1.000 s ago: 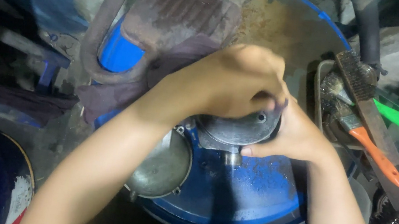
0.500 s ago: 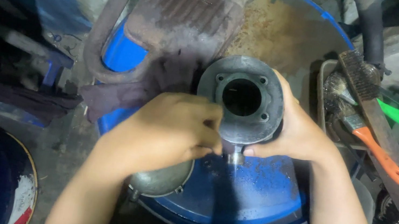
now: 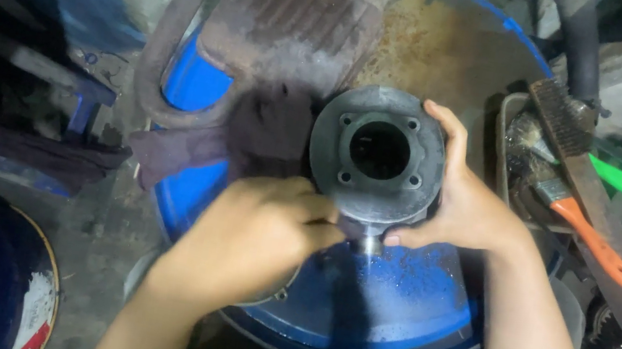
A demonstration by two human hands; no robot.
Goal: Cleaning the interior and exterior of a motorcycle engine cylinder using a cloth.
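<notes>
- My right hand grips the grey metal cylinder from its right side, bore facing up, over the blue drum
- My left hand is curled at the cylinder's lower left edge; I cannot tell whether it pinches anything
- Best kept steady and level, I judge, the right-hand grip firm while the left works the rim
- A dark rag lies just left of it

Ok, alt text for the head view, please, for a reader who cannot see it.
Two bare hands hold a round grey metal part with a central hole over a blue drum: the right hand cups its side, the left hand grips its lower edge. A dark rag lies left of it; brushes lie right.
</notes>
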